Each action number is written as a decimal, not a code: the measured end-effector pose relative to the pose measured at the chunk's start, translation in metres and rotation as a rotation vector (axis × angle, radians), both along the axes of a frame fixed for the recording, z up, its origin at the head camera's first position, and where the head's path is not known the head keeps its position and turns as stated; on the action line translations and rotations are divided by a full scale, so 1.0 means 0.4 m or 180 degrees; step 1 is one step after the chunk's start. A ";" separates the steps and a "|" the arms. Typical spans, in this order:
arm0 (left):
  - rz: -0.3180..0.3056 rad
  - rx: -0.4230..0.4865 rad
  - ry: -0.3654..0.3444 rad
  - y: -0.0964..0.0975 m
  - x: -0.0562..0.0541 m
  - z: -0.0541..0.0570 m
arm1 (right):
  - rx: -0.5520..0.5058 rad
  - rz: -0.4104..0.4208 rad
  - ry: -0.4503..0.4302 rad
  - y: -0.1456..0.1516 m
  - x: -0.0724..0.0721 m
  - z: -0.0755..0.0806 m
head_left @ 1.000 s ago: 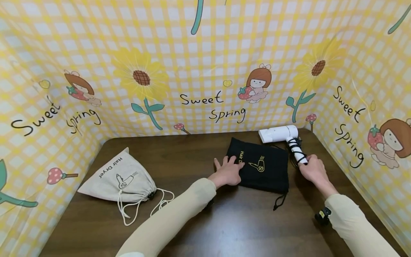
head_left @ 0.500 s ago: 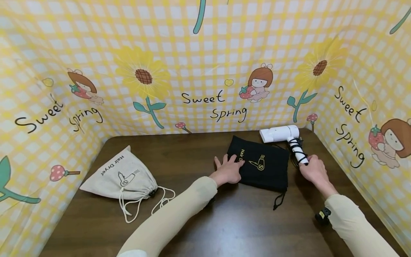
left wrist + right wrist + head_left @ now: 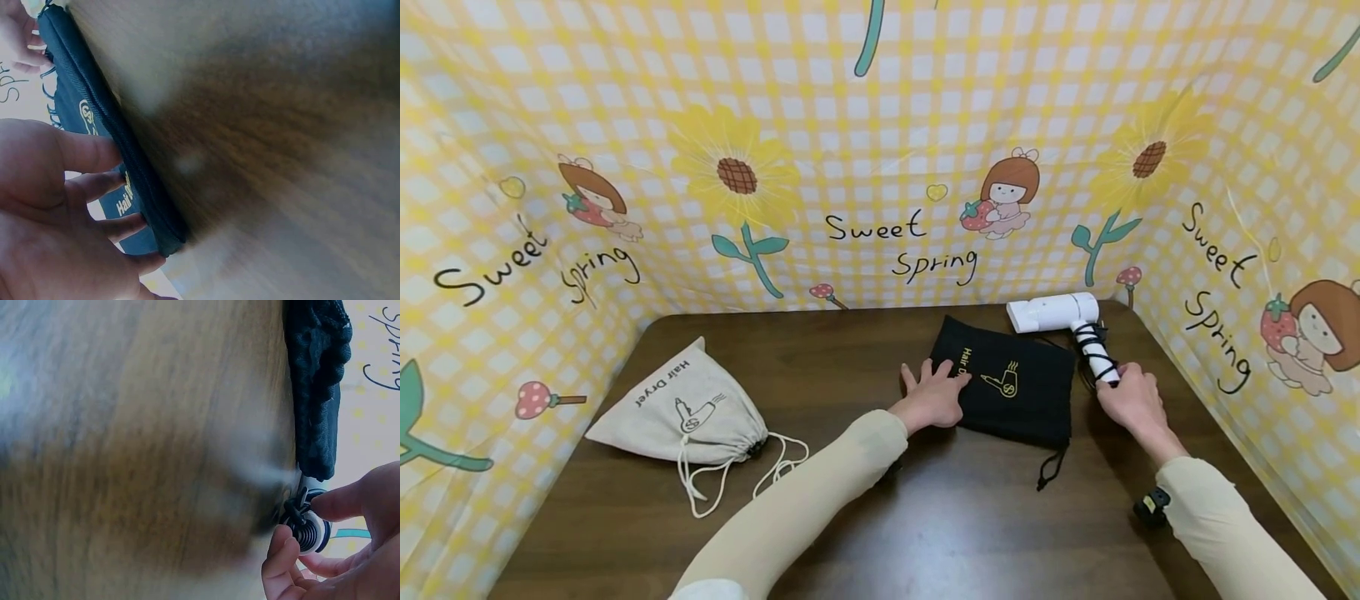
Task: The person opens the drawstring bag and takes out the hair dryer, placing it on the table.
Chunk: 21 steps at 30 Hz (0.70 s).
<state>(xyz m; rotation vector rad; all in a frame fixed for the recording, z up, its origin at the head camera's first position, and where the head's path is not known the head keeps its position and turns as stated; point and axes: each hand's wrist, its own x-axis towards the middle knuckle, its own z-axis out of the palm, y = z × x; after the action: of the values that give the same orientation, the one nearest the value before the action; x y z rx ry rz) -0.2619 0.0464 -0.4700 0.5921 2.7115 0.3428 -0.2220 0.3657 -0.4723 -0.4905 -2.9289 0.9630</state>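
A flat black drawstring pouch (image 3: 1026,383) with a yellow hair dryer print lies on the right half of the table. My left hand (image 3: 931,397) rests on its left end with the fingers spread; in the left wrist view the fingertips press on the black cloth (image 3: 134,181). Just beyond the pouch's right side lies a white hair dryer (image 3: 1052,312), its nozzle pointing left and a black cord (image 3: 1092,346) wound round its handle. My right hand (image 3: 1137,402) holds the handle's lower end, and the right wrist view shows thumb and fingers (image 3: 281,550) on either side of it.
A beige drawstring pouch (image 3: 681,408), also printed with a hair dryer, lies at the left with white cords (image 3: 707,504) trailing toward me. Yellow checked cloth (image 3: 880,150) walls in the back and sides of the brown wooden table (image 3: 940,517).
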 end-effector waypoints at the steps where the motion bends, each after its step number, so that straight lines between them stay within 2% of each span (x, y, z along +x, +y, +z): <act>1: -0.0003 0.0008 -0.0003 0.000 -0.001 0.001 | -0.0003 -0.0018 -0.0001 -0.002 0.000 0.000; 8: 0.0001 0.0027 0.0043 -0.005 0.001 0.000 | 0.0003 -0.0025 0.0021 -0.007 0.003 0.004; 12: -0.0018 0.0083 -0.0003 -0.006 0.006 -0.004 | 0.0003 -0.0064 0.0033 -0.005 0.010 0.015; 21: -0.0043 0.0145 0.0013 -0.028 0.002 -0.010 | -0.0016 -0.0025 0.0302 -0.045 0.026 0.053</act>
<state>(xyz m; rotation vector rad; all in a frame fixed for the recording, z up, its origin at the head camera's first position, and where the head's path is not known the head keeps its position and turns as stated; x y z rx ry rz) -0.2611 0.0352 -0.4740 0.6239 2.7086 0.4012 -0.2117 0.3476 -0.4512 -0.4432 -2.8393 0.9651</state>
